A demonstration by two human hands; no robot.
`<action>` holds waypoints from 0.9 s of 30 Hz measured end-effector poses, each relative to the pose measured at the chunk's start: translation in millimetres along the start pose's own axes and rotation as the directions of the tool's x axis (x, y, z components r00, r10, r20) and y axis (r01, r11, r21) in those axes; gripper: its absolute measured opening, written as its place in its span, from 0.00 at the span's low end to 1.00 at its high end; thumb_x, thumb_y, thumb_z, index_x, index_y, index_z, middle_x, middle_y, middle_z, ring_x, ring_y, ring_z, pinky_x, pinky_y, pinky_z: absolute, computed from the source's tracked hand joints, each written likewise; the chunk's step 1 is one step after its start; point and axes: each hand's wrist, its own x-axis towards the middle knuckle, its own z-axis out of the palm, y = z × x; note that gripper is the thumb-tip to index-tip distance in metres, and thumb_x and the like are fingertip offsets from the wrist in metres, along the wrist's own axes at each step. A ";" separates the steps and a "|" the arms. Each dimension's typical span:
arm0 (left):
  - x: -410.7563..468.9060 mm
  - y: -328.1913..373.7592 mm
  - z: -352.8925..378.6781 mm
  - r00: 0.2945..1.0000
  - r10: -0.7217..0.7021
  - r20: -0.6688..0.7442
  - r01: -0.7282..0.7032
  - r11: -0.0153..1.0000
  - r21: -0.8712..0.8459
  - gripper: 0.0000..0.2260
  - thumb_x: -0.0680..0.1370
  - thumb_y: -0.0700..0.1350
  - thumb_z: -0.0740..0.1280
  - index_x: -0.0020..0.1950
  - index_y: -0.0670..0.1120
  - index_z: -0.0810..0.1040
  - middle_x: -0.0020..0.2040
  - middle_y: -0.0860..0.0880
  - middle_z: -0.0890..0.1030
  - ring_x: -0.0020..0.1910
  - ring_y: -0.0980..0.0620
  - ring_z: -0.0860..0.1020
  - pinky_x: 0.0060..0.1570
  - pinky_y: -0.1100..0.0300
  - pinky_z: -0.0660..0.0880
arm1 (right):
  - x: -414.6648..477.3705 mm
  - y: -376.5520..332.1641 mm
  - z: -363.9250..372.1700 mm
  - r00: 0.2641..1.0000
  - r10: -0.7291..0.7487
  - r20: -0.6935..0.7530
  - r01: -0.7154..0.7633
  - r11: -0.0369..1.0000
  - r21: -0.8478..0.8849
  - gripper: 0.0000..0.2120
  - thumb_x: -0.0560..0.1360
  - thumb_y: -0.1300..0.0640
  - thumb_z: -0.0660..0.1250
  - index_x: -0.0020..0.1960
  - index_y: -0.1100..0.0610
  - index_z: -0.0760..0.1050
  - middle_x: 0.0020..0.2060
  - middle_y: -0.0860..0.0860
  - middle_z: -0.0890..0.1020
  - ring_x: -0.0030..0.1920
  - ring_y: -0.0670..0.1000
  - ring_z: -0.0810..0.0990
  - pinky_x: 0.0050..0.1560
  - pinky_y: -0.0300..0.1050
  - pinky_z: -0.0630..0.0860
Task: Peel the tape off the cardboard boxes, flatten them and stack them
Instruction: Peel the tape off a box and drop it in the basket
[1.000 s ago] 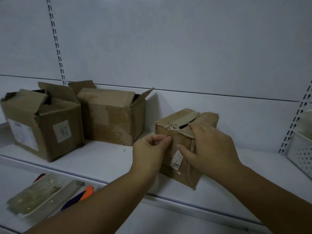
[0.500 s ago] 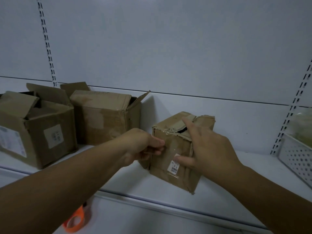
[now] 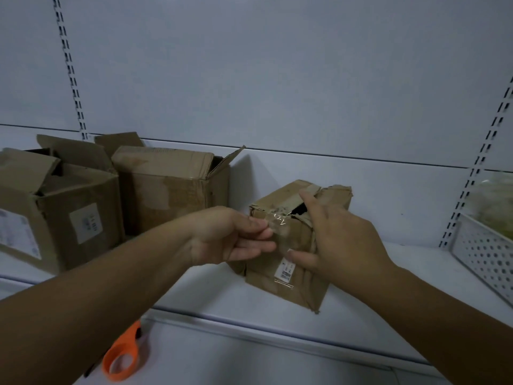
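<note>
- Cardboard, brown and battered: small box (image 3: 302, 290) sits on the white shelf (image 3: 200, 298), right of centre and near the front lip, turned so one corner points at the camera.
- Top flaps are closed but torn, with a dark gap showing between them.
- Clear tape (image 3: 280, 222) is crumpled and shiny at the top front edge. One end is lifted off the cardboard, the rest runs down the front face.
- White barcode label (image 3: 286, 270) is on the front face under the tape.
- Left hand (image 3: 230, 237) pinches the loose tape end between thumb and fingertips, just left of the box's top edge.
- Right hand (image 3: 341, 245) is spread flat over the box's right side. The index finger reaches up to the gap in the top, the thumb presses the front face beside the label. Nothing is gripped; it's bracing only.
- Two bigger cartons stand on the same shelf, well apart from the small one, both with flaps up: middle carton (image 3: 172, 201) against the back panel, left carton (image 3: 55, 232) closer to the front, with white labels on two faces.
- White perforated basket (image 3: 483, 257) is at the far right of the shelf. Its contents are pale and blurred, can't identify them.
- Orange looped handle (image 3: 126, 341) lies on the lower shelf, partly under the left forearm.
- Slotted uprights (image 3: 70, 70) run up the grey-white back panel at left and right.
</note>
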 end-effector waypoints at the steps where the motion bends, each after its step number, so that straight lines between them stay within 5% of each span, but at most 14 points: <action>1: -1.7 2.2 -1.7 1.000 -0.008 -0.003 0.008 1.000 0.008 0.06 0.77 0.39 0.63 0.42 0.42 0.78 0.31 0.50 0.83 0.33 0.55 0.84 0.27 0.67 0.78 | -0.1 -0.4 -1.5 1.000 -0.004 0.007 0.004 1.000 0.004 0.47 0.70 0.31 0.60 0.76 0.49 0.37 0.66 0.54 0.71 0.63 0.53 0.71 0.53 0.44 0.71; 4: -4.5 5.0 -1.9 0.998 0.022 -0.051 -0.022 1.000 0.002 0.05 0.76 0.41 0.65 0.43 0.43 0.79 0.32 0.51 0.83 0.31 0.57 0.83 0.28 0.68 0.78 | 1.6 2.5 -7.5 0.999 -0.032 0.000 0.032 0.997 0.067 0.45 0.68 0.30 0.60 0.75 0.44 0.41 0.62 0.52 0.75 0.58 0.52 0.75 0.51 0.44 0.72; 6: -5.7 6.6 -0.1 0.997 0.053 -0.062 -0.055 0.998 -0.033 0.04 0.76 0.41 0.66 0.43 0.43 0.79 0.32 0.51 0.83 0.30 0.58 0.82 0.29 0.67 0.77 | 6.5 3.9 -12.0 0.998 -0.032 -0.058 0.043 0.980 0.194 0.38 0.67 0.30 0.60 0.73 0.40 0.53 0.61 0.49 0.76 0.58 0.52 0.75 0.52 0.45 0.72; 8: -6.3 9.0 1.7 0.994 0.078 -0.074 -0.083 0.995 -0.064 0.04 0.75 0.41 0.66 0.42 0.44 0.80 0.32 0.51 0.83 0.29 0.58 0.81 0.27 0.67 0.76 | 15.5 1.4 -15.3 0.976 -0.123 -0.177 0.157 0.969 0.191 0.28 0.67 0.33 0.59 0.64 0.43 0.70 0.61 0.48 0.77 0.59 0.52 0.75 0.56 0.48 0.71; 10: -8.7 9.1 3.9 0.990 0.108 -0.094 -0.113 0.992 -0.054 0.05 0.75 0.40 0.66 0.41 0.44 0.80 0.32 0.51 0.83 0.28 0.58 0.80 0.27 0.67 0.76 | 23.8 -2.5 -16.9 0.929 -0.258 -0.267 0.301 0.944 0.136 0.17 0.70 0.41 0.60 0.51 0.48 0.80 0.51 0.48 0.83 0.50 0.51 0.79 0.49 0.49 0.74; 13: -12.5 4.0 -1.4 0.934 0.279 -0.225 -0.265 0.960 0.089 0.03 0.74 0.40 0.69 0.44 0.42 0.81 0.34 0.48 0.84 0.30 0.55 0.81 0.33 0.63 0.77 | 34.3 -2.7 -25.0 0.970 -0.179 -0.163 0.221 0.932 0.287 0.11 0.74 0.47 0.64 0.41 0.50 0.82 0.35 0.47 0.84 0.35 0.48 0.77 0.38 0.47 0.74; 17: -16.9 -2.8 -12.6 0.746 0.507 -0.431 -0.530 0.844 0.075 0.08 0.71 0.40 0.72 0.47 0.43 0.76 0.35 0.44 0.85 0.33 0.50 0.82 0.43 0.51 0.80 | 49.7 -2.2 -28.8 0.999 -0.012 -0.038 0.026 0.916 0.401 0.14 0.75 0.49 0.63 0.38 0.54 0.81 0.33 0.50 0.83 0.34 0.50 0.78 0.37 0.45 0.73; 21: -18.2 -15.5 2.1 0.710 0.604 -0.362 -0.571 0.794 0.208 0.09 0.71 0.36 0.71 0.48 0.44 0.75 0.41 0.44 0.84 0.38 0.53 0.82 0.34 0.63 0.78 | 48.3 -2.4 -24.8 0.999 -0.003 0.041 -0.016 0.894 0.448 0.12 0.76 0.44 0.60 0.44 0.48 0.80 0.41 0.45 0.84 0.43 0.48 0.79 0.45 0.47 0.75; 23: -12.0 -23.4 5.7 0.672 0.655 -0.345 -0.591 0.755 0.283 0.11 0.70 0.35 0.72 0.48 0.46 0.76 0.44 0.46 0.83 0.45 0.52 0.82 0.42 0.63 0.79 | 45.0 -3.3 -27.4 0.997 0.000 0.081 -0.040 0.871 0.489 0.13 0.73 0.38 0.62 0.49 0.44 0.79 0.44 0.41 0.82 0.46 0.43 0.78 0.48 0.44 0.75; 25: -6.6 -27.5 5.6 0.646 0.689 -0.328 -0.590 0.724 0.358 0.13 0.68 0.38 0.74 0.49 0.49 0.76 0.46 0.49 0.83 0.50 0.50 0.81 0.53 0.53 0.78 | 43.7 -5.8 -28.4 0.995 -0.033 0.090 -0.010 0.899 0.438 0.16 0.68 0.33 0.63 0.48 0.41 0.78 0.44 0.40 0.81 0.45 0.40 0.78 0.47 0.40 0.75; 27: -3.7 -30.2 4.3 0.629 0.722 -0.288 -0.581 0.683 0.442 0.16 0.68 0.41 0.75 0.51 0.52 0.74 0.50 0.53 0.82 0.54 0.53 0.79 0.57 0.52 0.76 | 45.0 -9.1 -26.7 0.997 -0.043 0.064 0.015 0.919 0.394 0.12 0.69 0.36 0.65 0.45 0.41 0.78 0.43 0.40 0.82 0.43 0.41 0.78 0.45 0.42 0.76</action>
